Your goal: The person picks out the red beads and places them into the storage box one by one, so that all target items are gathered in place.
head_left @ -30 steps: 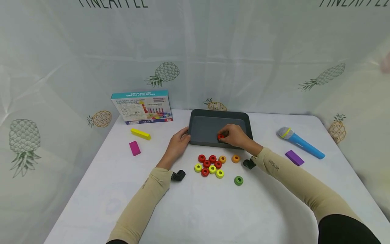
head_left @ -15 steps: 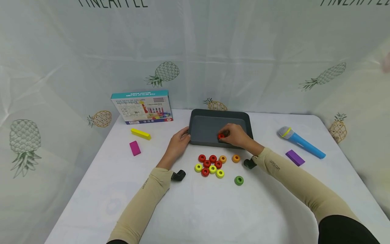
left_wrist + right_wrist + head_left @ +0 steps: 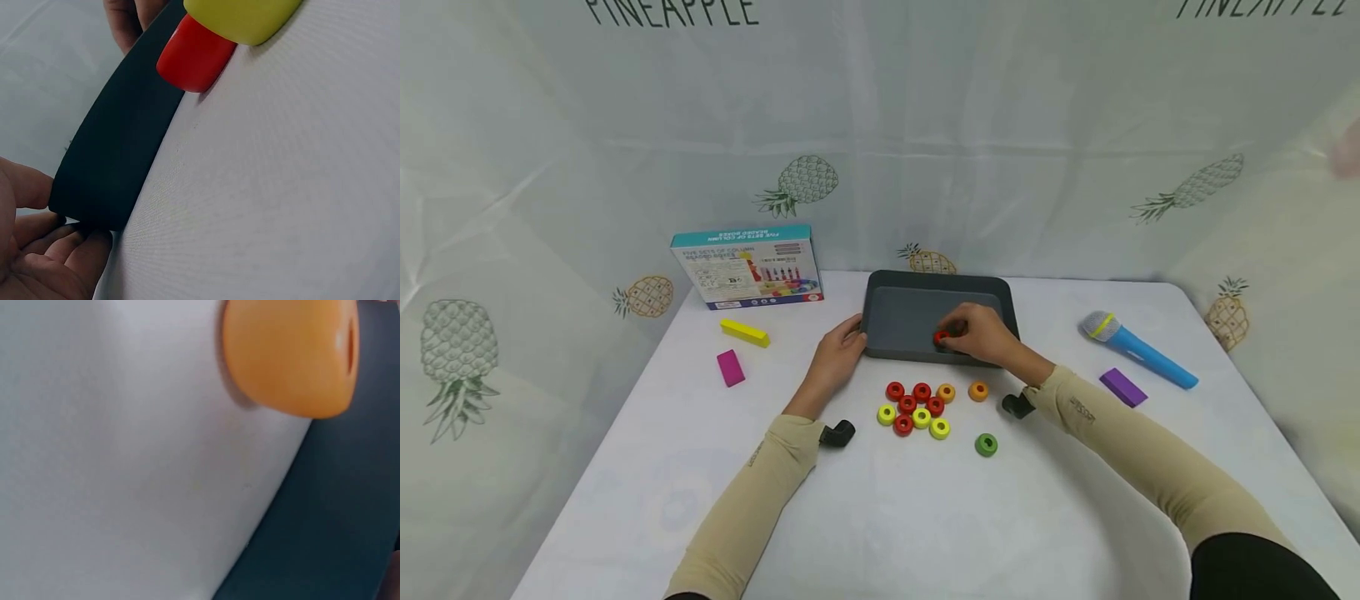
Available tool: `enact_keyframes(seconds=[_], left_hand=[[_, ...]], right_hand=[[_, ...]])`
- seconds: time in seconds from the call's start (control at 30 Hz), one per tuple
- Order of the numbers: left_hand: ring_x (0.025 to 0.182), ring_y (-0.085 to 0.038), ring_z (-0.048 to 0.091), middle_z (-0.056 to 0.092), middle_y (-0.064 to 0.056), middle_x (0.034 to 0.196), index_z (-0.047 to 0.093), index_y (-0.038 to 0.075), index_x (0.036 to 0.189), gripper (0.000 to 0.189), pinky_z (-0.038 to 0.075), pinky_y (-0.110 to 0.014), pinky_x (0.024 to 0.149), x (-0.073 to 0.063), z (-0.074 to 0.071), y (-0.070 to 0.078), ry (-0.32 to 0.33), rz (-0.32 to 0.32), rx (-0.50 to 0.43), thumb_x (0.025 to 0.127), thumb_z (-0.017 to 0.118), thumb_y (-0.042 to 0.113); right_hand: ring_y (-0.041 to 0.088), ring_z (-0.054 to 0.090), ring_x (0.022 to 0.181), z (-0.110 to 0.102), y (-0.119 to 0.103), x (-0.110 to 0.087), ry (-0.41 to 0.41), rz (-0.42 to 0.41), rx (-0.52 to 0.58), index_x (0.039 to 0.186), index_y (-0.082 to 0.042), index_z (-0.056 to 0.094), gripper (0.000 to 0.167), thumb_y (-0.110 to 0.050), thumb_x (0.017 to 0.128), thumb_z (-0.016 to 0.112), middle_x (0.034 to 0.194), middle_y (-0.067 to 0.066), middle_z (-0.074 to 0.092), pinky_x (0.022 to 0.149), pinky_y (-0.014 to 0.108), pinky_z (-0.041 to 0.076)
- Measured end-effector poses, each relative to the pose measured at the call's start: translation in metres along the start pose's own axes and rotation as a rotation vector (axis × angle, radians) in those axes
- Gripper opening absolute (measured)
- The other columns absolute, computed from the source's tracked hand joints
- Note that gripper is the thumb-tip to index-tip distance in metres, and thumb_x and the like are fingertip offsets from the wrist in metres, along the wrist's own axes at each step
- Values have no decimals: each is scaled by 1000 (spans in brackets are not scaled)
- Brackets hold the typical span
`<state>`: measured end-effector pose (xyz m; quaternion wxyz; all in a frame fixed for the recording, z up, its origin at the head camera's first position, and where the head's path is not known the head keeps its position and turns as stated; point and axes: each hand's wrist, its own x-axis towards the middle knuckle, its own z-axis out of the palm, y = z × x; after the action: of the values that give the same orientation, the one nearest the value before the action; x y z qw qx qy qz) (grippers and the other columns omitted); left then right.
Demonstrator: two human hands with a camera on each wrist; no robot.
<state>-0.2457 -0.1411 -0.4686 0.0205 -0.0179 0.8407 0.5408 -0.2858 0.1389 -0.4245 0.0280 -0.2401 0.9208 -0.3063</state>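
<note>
In the head view a dark grey rectangular tray lies at the back middle of the table. My left hand grips its near left corner; the left wrist view shows the thumb at the rim and the fingers curled below it. Reaching over the near right side, my right hand pinches a red ring bead low inside the tray. Several red beads, yellow beads and orange beads lie before the tray, with one green bead apart.
A cardboard box stands at the back left. Below it lie a yellow block and a magenta block. On the right are a blue toy microphone and a purple block. A pineapple-print curtain hangs behind.
</note>
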Motion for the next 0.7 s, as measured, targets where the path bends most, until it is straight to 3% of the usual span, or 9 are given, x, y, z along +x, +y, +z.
enact_keyframes(seconds=[0.3,0.7], left_hand=[[141,-23,51,48,-2,156,46,21,153,50,44,-41,117,-3,0,-1,-4,-11,-14,105,53,29],[141,-23,51,47,-2,157,45,22,154,50,45,-41,116,-1,-1,1,-2,-2,4,105,53,30]], right_hand=[[19,63,82,1,-3,-9,-2,-68,41,109,-4,78,26,-12,84,81,100,13,68,70,29,54],[21,64,84,2,-34,-29,-17,-130,64,109,-5,77,29,-14,82,84,102,12,70,71,26,56]])
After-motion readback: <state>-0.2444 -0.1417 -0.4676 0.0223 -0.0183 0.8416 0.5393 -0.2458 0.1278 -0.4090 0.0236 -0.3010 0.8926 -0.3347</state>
